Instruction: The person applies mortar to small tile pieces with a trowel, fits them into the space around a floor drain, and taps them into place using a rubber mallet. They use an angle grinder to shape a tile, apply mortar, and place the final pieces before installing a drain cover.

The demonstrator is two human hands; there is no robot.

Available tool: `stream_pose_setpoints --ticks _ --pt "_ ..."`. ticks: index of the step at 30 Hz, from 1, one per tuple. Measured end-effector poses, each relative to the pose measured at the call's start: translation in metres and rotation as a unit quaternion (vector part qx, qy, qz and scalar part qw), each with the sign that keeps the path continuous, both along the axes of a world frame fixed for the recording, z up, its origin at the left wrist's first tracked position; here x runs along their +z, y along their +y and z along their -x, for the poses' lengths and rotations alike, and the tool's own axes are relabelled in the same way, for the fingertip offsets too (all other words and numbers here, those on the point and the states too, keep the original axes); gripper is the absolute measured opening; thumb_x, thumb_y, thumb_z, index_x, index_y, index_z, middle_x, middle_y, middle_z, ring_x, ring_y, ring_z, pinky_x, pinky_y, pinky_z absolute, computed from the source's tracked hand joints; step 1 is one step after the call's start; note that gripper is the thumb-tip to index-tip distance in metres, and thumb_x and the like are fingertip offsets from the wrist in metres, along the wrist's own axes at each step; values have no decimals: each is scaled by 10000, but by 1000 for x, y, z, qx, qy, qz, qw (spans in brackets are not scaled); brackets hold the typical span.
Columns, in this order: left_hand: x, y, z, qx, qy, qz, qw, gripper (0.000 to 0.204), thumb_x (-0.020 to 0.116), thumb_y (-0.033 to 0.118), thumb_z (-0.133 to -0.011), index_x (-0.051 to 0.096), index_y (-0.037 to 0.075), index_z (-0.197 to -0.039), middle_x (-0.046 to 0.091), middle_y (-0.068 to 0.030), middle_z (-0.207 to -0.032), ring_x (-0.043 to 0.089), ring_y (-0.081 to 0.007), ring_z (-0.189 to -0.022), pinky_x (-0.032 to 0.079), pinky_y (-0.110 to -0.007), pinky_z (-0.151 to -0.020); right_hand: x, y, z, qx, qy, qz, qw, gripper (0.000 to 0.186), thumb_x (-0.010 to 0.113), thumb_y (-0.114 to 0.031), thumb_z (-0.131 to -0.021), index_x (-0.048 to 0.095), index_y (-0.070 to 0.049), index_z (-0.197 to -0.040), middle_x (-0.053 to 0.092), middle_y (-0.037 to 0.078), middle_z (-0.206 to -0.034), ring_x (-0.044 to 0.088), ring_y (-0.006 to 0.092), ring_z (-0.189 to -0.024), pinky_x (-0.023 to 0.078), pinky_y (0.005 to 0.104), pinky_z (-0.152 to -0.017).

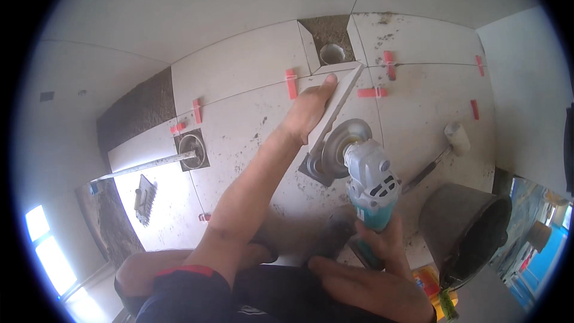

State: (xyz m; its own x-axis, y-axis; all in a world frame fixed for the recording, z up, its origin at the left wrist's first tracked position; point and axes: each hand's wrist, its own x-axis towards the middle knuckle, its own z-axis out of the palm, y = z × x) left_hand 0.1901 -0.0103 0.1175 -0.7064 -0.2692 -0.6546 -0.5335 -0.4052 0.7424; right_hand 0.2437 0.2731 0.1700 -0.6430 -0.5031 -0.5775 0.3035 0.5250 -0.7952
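Observation:
My left hand (313,107) is closed round a narrow strip of pale tile (342,100), its thumb along the top and the strip slanting up to the right. In my right hand (385,242) is a teal and grey angle grinder (373,179), gripped by its body. The grinder's round disc (345,143) is at the lower end of the tile strip; whether it touches the edge I cannot tell. Beyond the strip, a square opening in the floor holds a round pipe end (332,54), framed by cut tile pieces.
Red levelling wedges (291,84) stand along the tile joints. A notched trowel (144,198) and a long straight bar (146,166) lie left, beside a second pipe opening (192,148). A black bucket (460,227) and a roller (457,137) are at right.

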Motion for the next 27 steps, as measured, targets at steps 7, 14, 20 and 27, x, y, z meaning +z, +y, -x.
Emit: stream_pose_setpoints --ticks 7,14,20,27 --pt "9 -1 1 -41 -22 72 996 575 416 514 -1018 644 7 -867 600 -43 -728 532 -131 -688 441 -297 -684 -1 1 -2 17 -7 -42 999 320 744 -174 -761 695 6 -1021 725 133 -871 706 181 -840 538 344 -734" --pt "17 1 1 -66 -13 62 996 642 421 509 -1016 646 -88 -1090 682 -151 -997 584 -165 -901 441 -302 -881 0 2 -1 1 -46 -21 999 296 745 -183 -770 694 16 -984 711 97 -781 681 134 -768 537 330 -698" --pt "16 3 -1 -67 -10 64 996 637 422 504 -1019 646 -87 -1104 682 -148 -1010 587 -160 -907 446 -299 -879 -1 2 2 -13 -47 -5 999 270 743 -199 -779 694 5 -949 698 81 -756 660 115 -737 529 326 -679" --pt "12 3 -1 -49 -13 24 998 628 434 494 -1015 645 -89 -1113 678 -139 -1006 596 -161 -892 460 -304 -846 -4 3 7 -1 -59 -28 998 304 753 -212 -764 693 5 -969 707 99 -789 674 152 -752 529 342 -694"
